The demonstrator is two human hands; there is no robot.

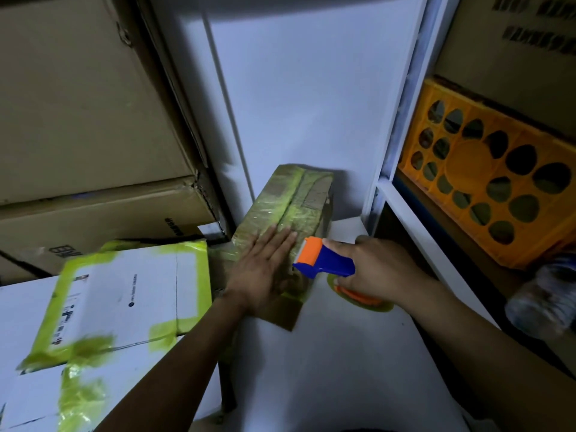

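A small brown cardboard box (293,198) wrapped in yellow-green tape lies on the white table (336,363), its far end against the white wall. My left hand (265,269) presses flat on the box's near top, fingers straight. My right hand (377,269) grips a blue and orange tape dispenser (324,260), whose orange front edge touches the box's right side beside my left fingers. A roll of yellow-green tape (361,299) shows under that hand.
A white parcel (124,300) edged with yellow-green tape lies at the left on another white box. Large brown cartons (81,113) are stacked behind it. At the right, a white shelf frame (402,188) holds an orange crate (486,179) and a wrapped bundle (545,300).
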